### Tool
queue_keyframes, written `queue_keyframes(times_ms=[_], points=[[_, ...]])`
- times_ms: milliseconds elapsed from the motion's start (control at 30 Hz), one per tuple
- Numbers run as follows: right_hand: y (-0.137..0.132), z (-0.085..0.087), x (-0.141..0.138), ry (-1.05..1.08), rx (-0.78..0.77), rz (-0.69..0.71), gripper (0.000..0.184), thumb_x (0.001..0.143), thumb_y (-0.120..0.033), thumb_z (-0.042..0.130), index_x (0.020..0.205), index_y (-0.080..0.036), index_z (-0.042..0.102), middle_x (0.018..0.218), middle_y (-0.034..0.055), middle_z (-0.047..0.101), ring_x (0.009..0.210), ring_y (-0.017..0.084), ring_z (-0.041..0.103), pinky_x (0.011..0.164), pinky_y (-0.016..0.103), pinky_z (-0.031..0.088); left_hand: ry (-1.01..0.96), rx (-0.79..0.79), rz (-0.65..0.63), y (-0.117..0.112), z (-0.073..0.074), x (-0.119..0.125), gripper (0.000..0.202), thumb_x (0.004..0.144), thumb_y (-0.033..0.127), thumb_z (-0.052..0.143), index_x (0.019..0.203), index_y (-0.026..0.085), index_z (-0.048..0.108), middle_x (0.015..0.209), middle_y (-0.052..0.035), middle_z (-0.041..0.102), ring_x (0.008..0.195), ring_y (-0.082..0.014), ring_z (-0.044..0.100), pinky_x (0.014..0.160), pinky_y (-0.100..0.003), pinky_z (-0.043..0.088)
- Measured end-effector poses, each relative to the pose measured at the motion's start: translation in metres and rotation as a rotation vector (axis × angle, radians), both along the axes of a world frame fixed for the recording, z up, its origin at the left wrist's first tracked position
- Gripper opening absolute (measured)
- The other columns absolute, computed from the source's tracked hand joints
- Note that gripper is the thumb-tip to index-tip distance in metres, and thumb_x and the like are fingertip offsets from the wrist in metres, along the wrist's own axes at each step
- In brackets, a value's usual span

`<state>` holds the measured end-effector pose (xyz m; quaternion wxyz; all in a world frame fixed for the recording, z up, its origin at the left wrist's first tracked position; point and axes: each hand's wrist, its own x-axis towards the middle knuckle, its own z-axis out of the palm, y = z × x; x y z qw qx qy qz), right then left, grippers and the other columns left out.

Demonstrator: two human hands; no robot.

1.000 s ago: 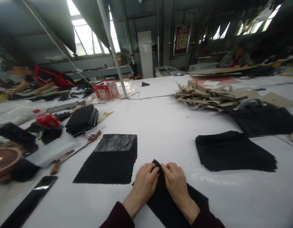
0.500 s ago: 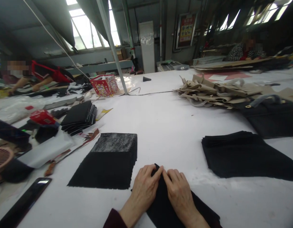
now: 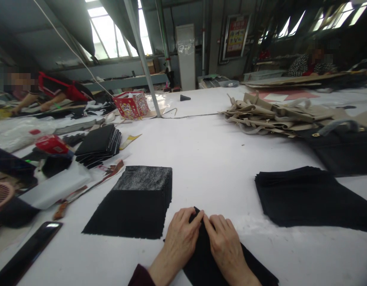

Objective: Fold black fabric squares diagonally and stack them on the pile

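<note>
A black fabric piece point(image 3: 201, 260) lies on the white table just in front of me, its far edge folded up to a point. My left hand point(image 3: 183, 234) grips that edge between thumb and fingers. Close beside it, my right hand point(image 3: 223, 240) pinches the same edge, and the two index fingertips nearly touch. What lies under the palms is hidden. To the left sits a stack of black pieces point(image 3: 126, 214) with a speckled grey band along its far end. Another stack of black fabric point(image 3: 308, 198) rests to the right.
Beyond the right stack are a black handbag point(image 3: 344, 149) and a heap of beige pieces point(image 3: 269, 113). On the left lie a dark phone-like slab point(image 3: 28, 254), folded black pieces point(image 3: 98, 143) and a red box point(image 3: 131, 105). A metal pole point(image 3: 144, 59) rises behind. Two people sit farther off.
Both hands keep their hold on the black fabric, almost still. The view has shifted very slightly. The person at the left has moved a little.
</note>
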<state>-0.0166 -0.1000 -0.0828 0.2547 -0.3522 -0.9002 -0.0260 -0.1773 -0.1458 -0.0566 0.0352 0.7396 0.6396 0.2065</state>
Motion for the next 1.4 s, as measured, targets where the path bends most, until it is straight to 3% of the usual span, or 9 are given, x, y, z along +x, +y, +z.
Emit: queue_keyframes(times_ms=[867,1100,1200,1300,1400], points=[[0.000,0.002,0.000,0.013,-0.006,0.008,0.035,0.090,-0.004,0.040,0.118,-0.013,0.058,0.088,0.0068,0.054,0.081,0.022,0.048,0.072,0.037,0.037,0.025,0.014,0.053,-0.002,-0.002,0.003,0.037,0.092,0.014,0.047,0.128,0.019,0.053,0.116,-0.0102,0.057,0.105,-0.0243,0.055,0.093,-0.041,0.051],[0.000,0.003,0.000,0.005,-0.022,0.011,0.033,0.089,-0.003,0.040,0.115,-0.014,0.058,0.088,0.0071,0.054,0.082,0.022,0.047,0.073,0.038,0.037,0.107,0.047,0.127,0.000,-0.004,-0.002,0.038,0.094,0.024,0.050,0.130,0.015,0.052,0.119,-0.0128,0.058,0.108,-0.0270,0.054,0.095,-0.044,0.048],[-0.001,0.002,-0.001,-0.004,-0.020,0.005,0.035,0.089,-0.003,0.039,0.117,-0.014,0.058,0.089,0.0074,0.055,0.081,0.023,0.047,0.073,0.038,0.037,0.147,0.084,0.157,0.000,0.002,-0.006,0.040,0.095,0.025,0.048,0.134,0.016,0.050,0.129,-0.0123,0.056,0.114,-0.0273,0.052,0.100,-0.045,0.043],[-0.001,0.002,-0.001,-0.017,-0.027,0.000,0.035,0.089,-0.003,0.040,0.117,-0.014,0.058,0.088,0.0073,0.055,0.080,0.023,0.047,0.072,0.038,0.037,0.203,0.064,0.035,-0.002,0.005,-0.008,0.045,0.095,0.019,0.043,0.140,0.023,0.045,0.140,-0.0034,0.051,0.127,-0.0234,0.044,0.113,-0.043,0.030],[-0.001,0.002,-0.001,-0.015,-0.039,-0.006,0.036,0.089,-0.003,0.039,0.119,-0.014,0.057,0.089,0.0078,0.055,0.081,0.023,0.048,0.073,0.039,0.037,0.286,0.017,-0.086,-0.002,0.004,-0.008,0.044,0.094,0.018,0.043,0.138,0.023,0.047,0.141,0.0005,0.052,0.135,-0.0211,0.037,0.119,-0.040,0.015]])
